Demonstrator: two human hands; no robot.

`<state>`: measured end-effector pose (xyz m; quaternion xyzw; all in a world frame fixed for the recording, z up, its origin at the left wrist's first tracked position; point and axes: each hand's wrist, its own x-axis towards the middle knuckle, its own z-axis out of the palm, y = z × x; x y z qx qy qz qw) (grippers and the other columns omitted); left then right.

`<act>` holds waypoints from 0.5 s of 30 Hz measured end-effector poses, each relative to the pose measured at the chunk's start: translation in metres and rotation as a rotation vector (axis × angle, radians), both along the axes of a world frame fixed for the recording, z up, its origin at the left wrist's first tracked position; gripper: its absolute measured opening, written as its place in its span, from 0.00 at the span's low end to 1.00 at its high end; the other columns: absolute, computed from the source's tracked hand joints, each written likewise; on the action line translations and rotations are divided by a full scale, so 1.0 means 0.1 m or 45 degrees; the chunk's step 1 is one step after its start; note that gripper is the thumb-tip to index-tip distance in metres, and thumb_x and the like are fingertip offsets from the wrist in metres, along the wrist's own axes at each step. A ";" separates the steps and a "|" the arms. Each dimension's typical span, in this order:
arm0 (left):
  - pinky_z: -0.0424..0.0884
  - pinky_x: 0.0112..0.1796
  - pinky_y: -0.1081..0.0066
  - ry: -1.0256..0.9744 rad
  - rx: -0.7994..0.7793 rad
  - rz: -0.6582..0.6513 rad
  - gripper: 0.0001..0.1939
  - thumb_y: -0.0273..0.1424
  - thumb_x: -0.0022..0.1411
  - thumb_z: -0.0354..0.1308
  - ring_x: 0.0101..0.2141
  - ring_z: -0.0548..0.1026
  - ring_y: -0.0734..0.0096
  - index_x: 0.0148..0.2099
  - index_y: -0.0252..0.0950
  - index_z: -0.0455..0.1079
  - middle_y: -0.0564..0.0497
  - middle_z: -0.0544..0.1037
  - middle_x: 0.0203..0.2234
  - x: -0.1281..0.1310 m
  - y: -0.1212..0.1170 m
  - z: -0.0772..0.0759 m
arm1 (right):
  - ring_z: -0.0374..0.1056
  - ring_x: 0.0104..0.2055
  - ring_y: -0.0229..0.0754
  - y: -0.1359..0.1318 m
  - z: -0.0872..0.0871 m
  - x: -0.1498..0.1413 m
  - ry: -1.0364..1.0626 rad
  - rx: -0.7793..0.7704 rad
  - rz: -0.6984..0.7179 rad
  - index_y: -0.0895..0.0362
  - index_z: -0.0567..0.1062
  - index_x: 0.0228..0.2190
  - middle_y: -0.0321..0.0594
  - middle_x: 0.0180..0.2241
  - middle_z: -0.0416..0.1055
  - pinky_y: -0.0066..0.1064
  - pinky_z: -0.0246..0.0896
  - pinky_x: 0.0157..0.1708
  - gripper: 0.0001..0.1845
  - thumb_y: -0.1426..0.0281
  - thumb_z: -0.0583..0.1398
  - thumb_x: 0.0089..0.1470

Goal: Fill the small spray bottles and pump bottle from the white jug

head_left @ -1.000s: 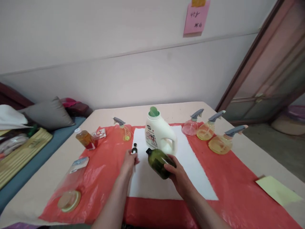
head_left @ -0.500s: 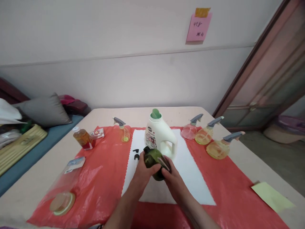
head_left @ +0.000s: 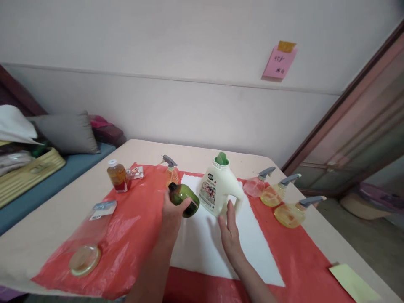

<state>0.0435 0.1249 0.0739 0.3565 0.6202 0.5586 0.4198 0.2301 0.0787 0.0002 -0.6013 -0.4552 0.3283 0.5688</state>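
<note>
My left hand (head_left: 174,212) grips a dark green bottle (head_left: 189,198), tilted on its side with its black neck pointing up and left. My right hand (head_left: 229,229) has its fingers stretched out beside the handle of a large cream detergent jug (head_left: 217,185). Whether the fingertips touch that handle I cannot tell. A green cap or spout shows in the jug's mouth, and the jug stands on a white cloth (head_left: 202,248). Behind the green bottle is a clear orange-tinted spray bottle (head_left: 171,176) with a grey trigger.
Pink (head_left: 254,187) and yellow spray bottles (head_left: 289,215) stand at the right. An amber bottle (head_left: 118,176), a flat packet (head_left: 103,209) and a round lidded jar (head_left: 84,260) are on the left. Red plastic sheeting (head_left: 135,235) covers the table. A yellow paper (head_left: 353,283) lies front right.
The green bottle has moved left in my left hand. My right hand has let go of it and shifted to the jug's handle. The camera view has tilted.
</note>
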 end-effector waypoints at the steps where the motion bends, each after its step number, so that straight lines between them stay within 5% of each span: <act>1: 0.74 0.46 0.62 -0.004 0.001 -0.025 0.37 0.33 0.46 0.72 0.42 0.79 0.61 0.58 0.39 0.66 0.47 0.80 0.43 0.01 0.00 -0.01 | 0.37 0.75 0.50 0.13 0.06 -0.01 0.013 0.009 -0.041 0.57 0.50 0.70 0.48 0.74 0.42 0.47 0.32 0.72 0.51 0.42 0.57 0.56; 5: 0.71 0.50 0.59 0.075 -0.016 -0.123 0.42 0.33 0.45 0.72 0.48 0.76 0.56 0.62 0.37 0.63 0.44 0.76 0.49 0.05 0.00 -0.06 | 0.59 0.67 0.55 0.65 0.27 0.04 0.050 0.000 -0.124 0.61 0.58 0.66 0.56 0.66 0.61 0.47 0.50 0.67 0.51 0.39 0.53 0.55; 8: 0.67 0.54 0.57 0.229 -0.068 -0.213 0.44 0.32 0.43 0.72 0.53 0.73 0.53 0.63 0.37 0.63 0.42 0.73 0.52 0.07 -0.03 -0.07 | 0.66 0.61 0.59 0.83 0.39 0.17 0.060 -0.004 -0.134 0.68 0.68 0.59 0.62 0.57 0.71 0.49 0.57 0.63 0.53 0.36 0.53 0.51; 15: 0.64 0.57 0.58 0.396 -0.069 -0.477 0.46 0.27 0.40 0.70 0.58 0.68 0.51 0.64 0.40 0.61 0.44 0.70 0.59 0.20 -0.10 -0.08 | 0.45 0.73 0.57 0.40 0.80 0.72 -0.292 0.227 -0.169 0.53 0.48 0.70 0.48 0.70 0.52 0.50 0.36 0.71 0.67 0.45 0.71 0.37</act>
